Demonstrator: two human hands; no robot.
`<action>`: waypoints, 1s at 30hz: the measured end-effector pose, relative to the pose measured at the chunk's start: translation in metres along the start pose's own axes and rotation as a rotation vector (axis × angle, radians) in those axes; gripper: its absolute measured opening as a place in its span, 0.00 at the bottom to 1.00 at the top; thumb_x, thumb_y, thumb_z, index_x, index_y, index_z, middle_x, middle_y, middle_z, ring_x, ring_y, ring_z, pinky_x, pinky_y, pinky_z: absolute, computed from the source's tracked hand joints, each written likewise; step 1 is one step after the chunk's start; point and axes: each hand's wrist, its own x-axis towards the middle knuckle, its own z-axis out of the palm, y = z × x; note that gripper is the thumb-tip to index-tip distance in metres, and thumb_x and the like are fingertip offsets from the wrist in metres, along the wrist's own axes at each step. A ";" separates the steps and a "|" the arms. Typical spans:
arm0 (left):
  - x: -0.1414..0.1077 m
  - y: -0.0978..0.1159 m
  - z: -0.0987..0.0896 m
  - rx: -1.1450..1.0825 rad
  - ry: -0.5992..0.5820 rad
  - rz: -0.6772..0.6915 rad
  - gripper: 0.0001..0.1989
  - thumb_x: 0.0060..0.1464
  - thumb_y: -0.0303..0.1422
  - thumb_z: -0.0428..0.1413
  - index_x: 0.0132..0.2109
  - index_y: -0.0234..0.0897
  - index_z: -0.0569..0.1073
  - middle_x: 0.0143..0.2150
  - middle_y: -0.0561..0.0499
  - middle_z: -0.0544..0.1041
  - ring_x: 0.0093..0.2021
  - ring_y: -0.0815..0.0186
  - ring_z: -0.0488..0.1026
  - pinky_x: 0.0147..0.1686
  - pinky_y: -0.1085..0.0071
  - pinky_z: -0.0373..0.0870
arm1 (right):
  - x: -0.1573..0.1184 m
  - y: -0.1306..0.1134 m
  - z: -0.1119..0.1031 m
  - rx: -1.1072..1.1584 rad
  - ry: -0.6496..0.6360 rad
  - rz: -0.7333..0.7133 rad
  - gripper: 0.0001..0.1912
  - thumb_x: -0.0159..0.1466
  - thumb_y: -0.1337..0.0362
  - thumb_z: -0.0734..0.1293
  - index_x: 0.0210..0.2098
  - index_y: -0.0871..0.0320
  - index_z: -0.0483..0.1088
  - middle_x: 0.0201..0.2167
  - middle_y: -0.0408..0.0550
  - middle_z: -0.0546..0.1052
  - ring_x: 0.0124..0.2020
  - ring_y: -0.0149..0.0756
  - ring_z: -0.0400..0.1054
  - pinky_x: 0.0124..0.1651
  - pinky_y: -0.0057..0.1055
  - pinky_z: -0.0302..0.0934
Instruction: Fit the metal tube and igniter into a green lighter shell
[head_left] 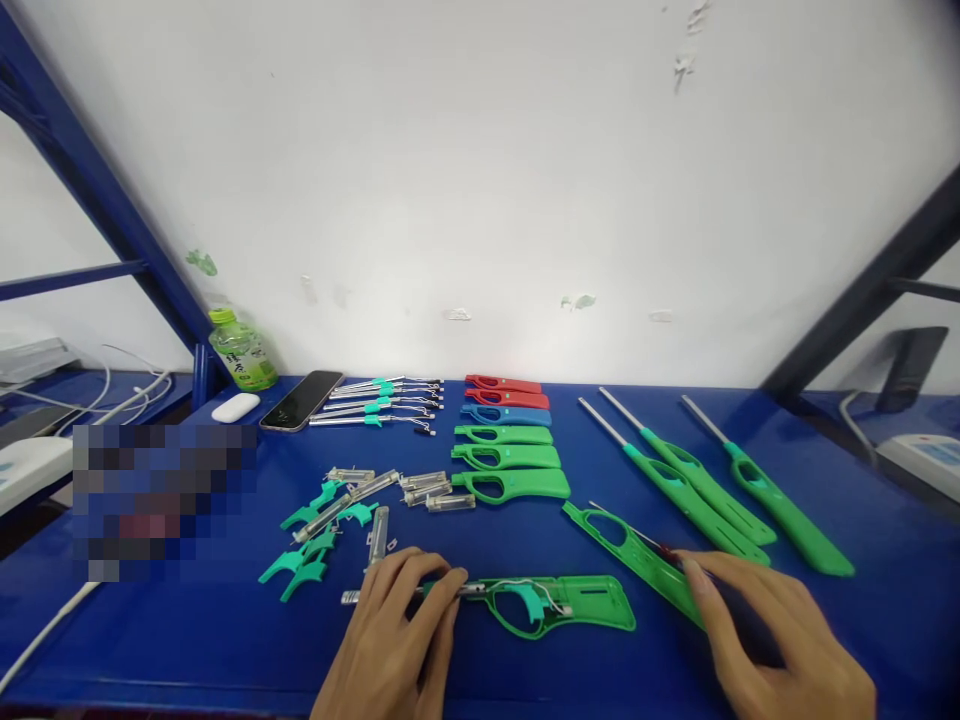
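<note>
Left hand (pixel 394 635) pinches a metal tube (pixel 472 589) at an open green shell (pixel 604 603) on the blue surface (pixel 225 640). Right hand (pixel 787 635), well apart, holds a thin red tool (pixel 665 551) at another shell (pixel 651 562).

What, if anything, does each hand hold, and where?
The left hand grips the open green plastic casing by its tube end; the right hand, a thin metal tool by its red handle.
</note>
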 end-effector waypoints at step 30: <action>0.064 -0.059 0.001 0.344 -0.195 0.080 0.14 0.69 0.38 0.62 0.55 0.36 0.76 0.54 0.46 0.79 0.50 0.60 0.79 0.50 0.57 0.81 | -0.006 0.010 0.005 0.045 0.041 -0.152 0.06 0.74 0.63 0.69 0.48 0.52 0.78 0.43 0.47 0.81 0.45 0.40 0.75 0.55 0.40 0.65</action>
